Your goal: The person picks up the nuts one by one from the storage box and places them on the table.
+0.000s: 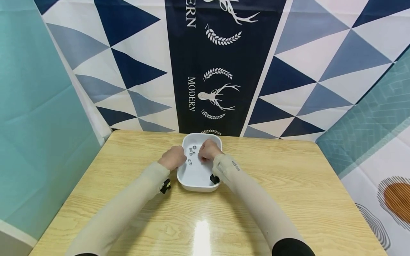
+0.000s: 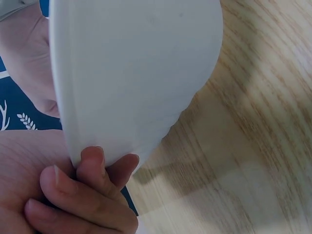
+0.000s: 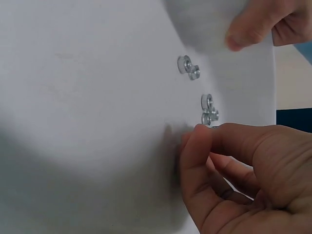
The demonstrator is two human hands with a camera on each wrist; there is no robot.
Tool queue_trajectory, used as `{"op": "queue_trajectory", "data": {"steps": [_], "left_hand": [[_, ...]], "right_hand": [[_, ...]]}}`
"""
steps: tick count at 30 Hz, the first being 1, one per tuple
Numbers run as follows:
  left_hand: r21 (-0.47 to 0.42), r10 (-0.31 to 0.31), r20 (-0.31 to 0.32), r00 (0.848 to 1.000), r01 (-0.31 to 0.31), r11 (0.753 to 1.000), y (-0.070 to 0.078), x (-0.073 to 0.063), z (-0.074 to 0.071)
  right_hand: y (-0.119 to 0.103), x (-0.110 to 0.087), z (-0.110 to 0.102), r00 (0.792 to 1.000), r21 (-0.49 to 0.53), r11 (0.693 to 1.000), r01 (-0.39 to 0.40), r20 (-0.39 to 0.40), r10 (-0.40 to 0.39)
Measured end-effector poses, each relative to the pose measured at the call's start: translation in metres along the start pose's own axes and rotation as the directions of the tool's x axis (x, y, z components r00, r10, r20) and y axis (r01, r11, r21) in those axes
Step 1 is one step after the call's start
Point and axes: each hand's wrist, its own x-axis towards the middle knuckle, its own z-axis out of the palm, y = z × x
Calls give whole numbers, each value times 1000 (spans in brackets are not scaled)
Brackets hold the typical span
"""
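Note:
A white plastic basin with rounded corners stands on the wooden table. My left hand grips its left rim, the thumb over the inner wall and curled fingers against the outside. Several small ring-shaped metal pieces lie in the basin near that left side, some touching one another. Inside the basin, my right hand is low over the bottom beside these pieces, thumb and index fingertips brought together. One piece is partly covered by these fingertips; I cannot tell whether anything is pinched between them.
The pale wooden tabletop extends around the basin on both sides and in front. Just behind the basin hangs a patterned cloth with triangles and a dark middle strip. A teal panel borders the table at the left.

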Motion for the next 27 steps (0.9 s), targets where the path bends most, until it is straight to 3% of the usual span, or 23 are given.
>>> {"op": "queue_trajectory", "data": {"steps": [7,15,27], "left_hand": [[30,9,-7,1000,-9,1000,3,-4,-4],[89,19,-38,999,-16,996,4,-2,-6],[116,6,-34,999,-2,993,6,4,2]], "right_hand": [[-2,-1,0,999,-80,996,47,-5,-47],[-9,-2,0,999,-142,989,47,-11,-49],[-13,-12,-13,996,-186,979,81,-27,-87]]}}
